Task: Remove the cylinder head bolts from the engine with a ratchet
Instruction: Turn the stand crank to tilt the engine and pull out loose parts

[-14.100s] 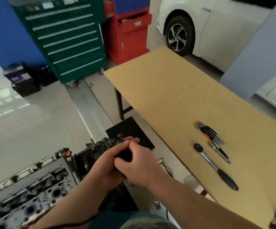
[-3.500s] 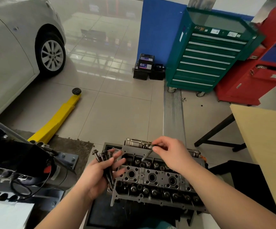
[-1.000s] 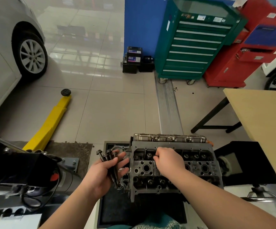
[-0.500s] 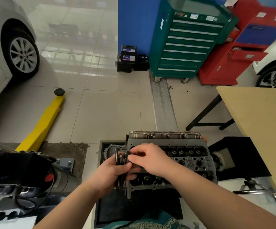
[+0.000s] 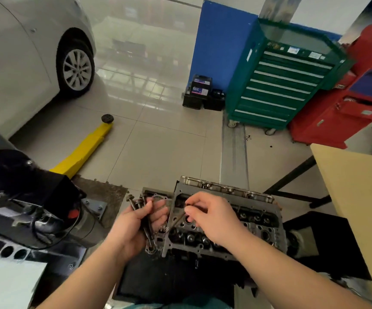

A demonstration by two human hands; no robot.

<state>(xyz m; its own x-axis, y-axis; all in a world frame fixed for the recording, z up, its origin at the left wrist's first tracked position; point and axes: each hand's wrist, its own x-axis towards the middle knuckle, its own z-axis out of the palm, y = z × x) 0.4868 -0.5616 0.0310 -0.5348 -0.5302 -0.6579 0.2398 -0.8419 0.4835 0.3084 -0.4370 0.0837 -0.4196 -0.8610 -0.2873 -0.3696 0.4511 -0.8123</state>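
Bolts (image 5: 141, 216) bunched in left hand (image 5: 136, 226) grip; right hand (image 5: 211, 219) pinches one bolt (image 5: 177, 219) over cylinder head (image 5: 236, 224).

head camera looks down, close, forward.

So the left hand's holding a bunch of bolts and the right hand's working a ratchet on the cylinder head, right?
Not quite. The head view shows no ratchet: the right hand pinches a single bolt with bare fingers over the cylinder head. The left hand does hold a bunch of bolts.
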